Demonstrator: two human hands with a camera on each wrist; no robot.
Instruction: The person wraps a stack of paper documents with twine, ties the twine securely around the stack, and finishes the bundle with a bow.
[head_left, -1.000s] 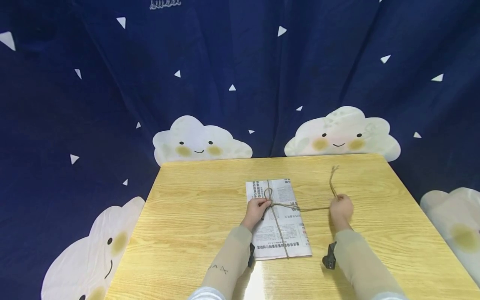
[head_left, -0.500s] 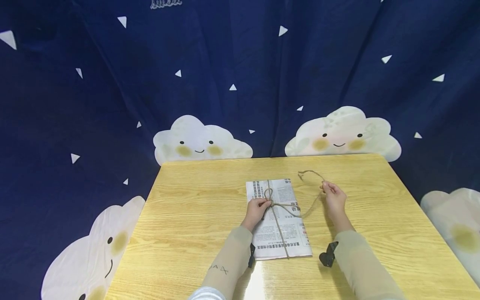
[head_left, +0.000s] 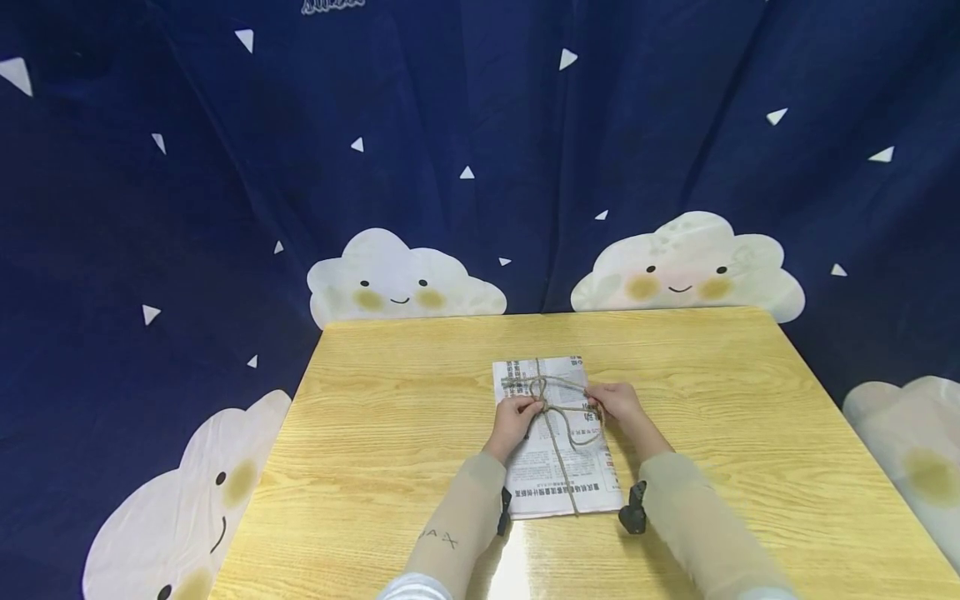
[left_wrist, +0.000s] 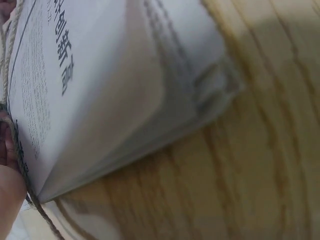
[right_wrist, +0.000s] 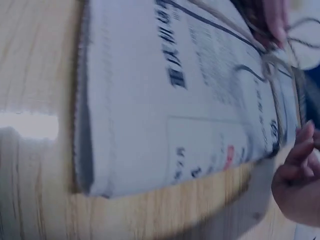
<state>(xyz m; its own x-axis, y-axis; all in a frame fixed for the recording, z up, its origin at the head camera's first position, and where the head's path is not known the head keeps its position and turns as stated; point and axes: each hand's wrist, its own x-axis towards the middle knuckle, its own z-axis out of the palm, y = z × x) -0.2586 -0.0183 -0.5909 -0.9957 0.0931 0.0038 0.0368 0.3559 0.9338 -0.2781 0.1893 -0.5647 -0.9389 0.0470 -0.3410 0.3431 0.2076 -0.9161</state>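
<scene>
A folded newspaper bundle [head_left: 536,483] lies on the table, tied crosswise with brown twine [head_left: 559,458]. My left hand [head_left: 512,427] pinches the twine at the knot, where a small upright loop [head_left: 535,387] stands. At the bundle's right edge, my right hand [head_left: 621,406] pinches the twine's loose length. The frayed end of that length reaches left across the paper above the knot, and a slack curve hangs below. In the right wrist view my right hand [right_wrist: 295,187] has curled fingers beside the bundle. Only part of my left hand [left_wrist: 10,200] shows in the left wrist view.
The wooden table [head_left: 390,433] extends around the bundle on all sides. Behind it hangs a dark blue curtain [head_left: 420,108] with white triangles and smiling clouds. A black wrist camera [head_left: 633,508] sits at the right wrist.
My right hand has moved left from beyond the bundle to its right edge, still with the twine. The stretched twine has gone slack, and its loose end now crosses the paper. My left hand stays put.
</scene>
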